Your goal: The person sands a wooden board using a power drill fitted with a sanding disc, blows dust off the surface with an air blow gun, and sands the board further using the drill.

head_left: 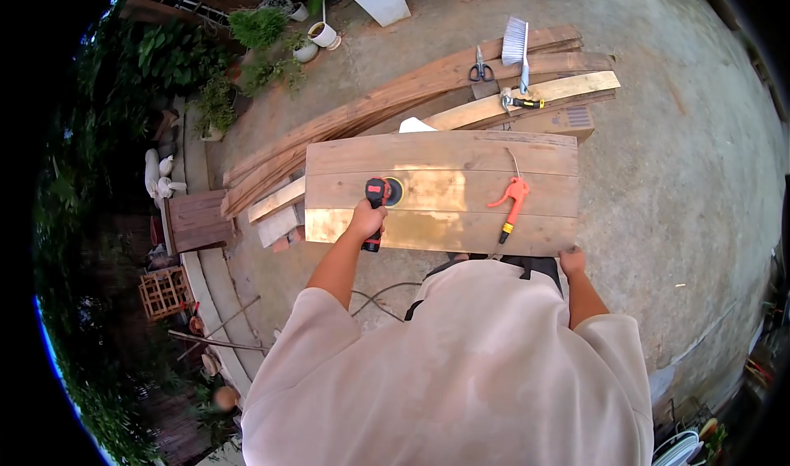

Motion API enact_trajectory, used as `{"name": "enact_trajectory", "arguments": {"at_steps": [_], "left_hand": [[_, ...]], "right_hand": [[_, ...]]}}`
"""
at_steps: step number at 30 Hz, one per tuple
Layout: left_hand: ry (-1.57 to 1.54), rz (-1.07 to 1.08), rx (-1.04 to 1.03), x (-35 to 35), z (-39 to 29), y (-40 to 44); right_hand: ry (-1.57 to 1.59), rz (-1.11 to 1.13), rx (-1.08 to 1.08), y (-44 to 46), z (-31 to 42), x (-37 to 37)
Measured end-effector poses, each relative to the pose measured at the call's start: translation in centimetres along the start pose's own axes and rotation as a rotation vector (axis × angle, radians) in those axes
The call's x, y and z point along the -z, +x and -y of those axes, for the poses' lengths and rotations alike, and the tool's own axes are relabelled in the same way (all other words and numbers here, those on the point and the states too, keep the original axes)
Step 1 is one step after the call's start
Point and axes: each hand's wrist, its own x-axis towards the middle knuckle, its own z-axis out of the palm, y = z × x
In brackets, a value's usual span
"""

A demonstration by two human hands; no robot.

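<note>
My left hand [368, 218] is wrapped around the handle of a red-and-black cordless sander [377, 193]. Its round pad with a yellow rim rests on a wide wooden panel [510, 153] made of joined planks. Bright, pale wood shows around the pad and along the near left edge, while the rest of the panel looks duller. At the near right corner, my right hand [572, 260] is closed on the panel's edge, its fingertips partly hidden. An orange air blow gun [514, 199] with a thin metal nozzle lies on the panel's right part.
Behind the panel lie long stacked planks [395, 88], carrying scissors [480, 67], a brush [516, 46] and a hammer [521, 102]. A cardboard box [559, 120] sits under them. Potted plants [216, 112] line the far left. A dark hose [383, 293] runs near my legs.
</note>
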Motion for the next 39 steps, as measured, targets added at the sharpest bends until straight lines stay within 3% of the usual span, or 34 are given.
{"name": "enact_trajectory", "arguments": {"at_steps": [2, 4, 6, 8, 10, 12, 13, 16, 17, 20, 22, 24, 29, 32, 34, 39], "left_hand": [[-0.063, -0.104, -0.014, -0.4, 0.1, 0.7], [-0.096, 0.029, 0.027, -0.4, -0.7, 0.1], [-0.043, 0.126, 0.034, -0.5, -0.6, -0.5], [-0.007, 0.044, 0.056, -0.6, -1.2, -0.3], [-0.055, -0.070, 0.072, -0.3, -1.0, 1.2], [-0.103, -0.107, 0.118, -0.5, -1.4, 1.7], [-0.124, -0.081, 0.156, -0.6, -2.7, 1.1], [-0.071, -0.073, 0.183, -0.5, -3.1, 1.9], [-0.073, -0.102, 0.190, -0.3, -3.2, 2.3], [-0.053, -0.132, 0.168, -0.2, -3.9, 3.5], [-0.025, -0.069, 0.168, -0.5, -4.4, 3.2], [0.041, 0.012, 0.170, -1.2, -4.9, 2.6], [0.028, -0.170, 0.163, -0.9, -4.6, 4.5], [-0.080, -0.085, 0.163, -1.5, -6.0, 3.9], [0.019, -0.009, 0.186, -1.4, -6.1, 3.8], [-0.024, -0.145, 0.115, -1.4, -5.6, 4.8]], "right_hand": [[0.032, -0.080, -0.031, 0.3, -0.9, -0.2], [0.129, -0.188, -0.090, 0.6, -3.2, -1.3], [0.054, -0.119, -0.218, 0.8, -6.4, -2.9], [0.203, 0.216, -0.410, 5.6, -15.1, -10.3], [0.150, 0.173, -0.239, 2.5, -12.8, -11.9], [0.077, 0.339, -0.091, 0.5, -9.7, -12.8], [0.109, 0.605, -0.090, 1.2, -9.1, -14.1], [0.055, 0.762, -0.048, 0.9, -6.9, -17.9], [0.126, 0.834, 0.168, 1.7, -8.0, -20.7], [-0.014, 0.750, 0.376, 2.4, -8.5, -26.4], [0.019, 0.458, 0.560, 2.4, -9.8, -29.4], [0.054, 0.454, 0.533, 3.2, -9.9, -30.6], [0.100, 0.446, 0.480, 2.9, -10.7, -29.6], [0.108, 0.425, 0.466, 3.0, -10.7, -28.2], [0.108, 0.417, 0.460, 3.4, -10.7, -27.7], [0.153, 0.402, 0.472, 4.3, -10.9, -28.2]]}}
